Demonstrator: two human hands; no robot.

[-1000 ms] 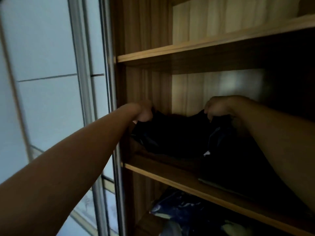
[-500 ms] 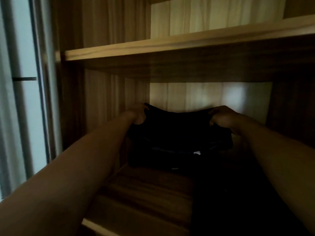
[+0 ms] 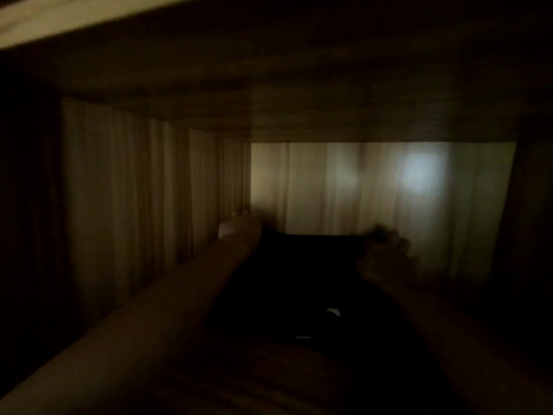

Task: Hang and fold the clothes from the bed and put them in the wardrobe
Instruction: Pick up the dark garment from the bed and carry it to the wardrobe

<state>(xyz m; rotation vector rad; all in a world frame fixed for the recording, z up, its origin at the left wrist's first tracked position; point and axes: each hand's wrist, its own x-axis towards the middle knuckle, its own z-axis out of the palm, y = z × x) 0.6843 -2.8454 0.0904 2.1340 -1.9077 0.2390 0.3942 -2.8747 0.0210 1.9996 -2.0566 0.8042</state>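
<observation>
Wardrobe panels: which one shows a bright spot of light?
The back panel, behind the dark garment, with a pale bluish glare; the left side panel has none.

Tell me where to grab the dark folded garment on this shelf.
Probably its two far corners, reaching in from the front, where the left hand and right hand are. The dark garment lies flat and wide; a one-sided grip might unfold it.
</observation>
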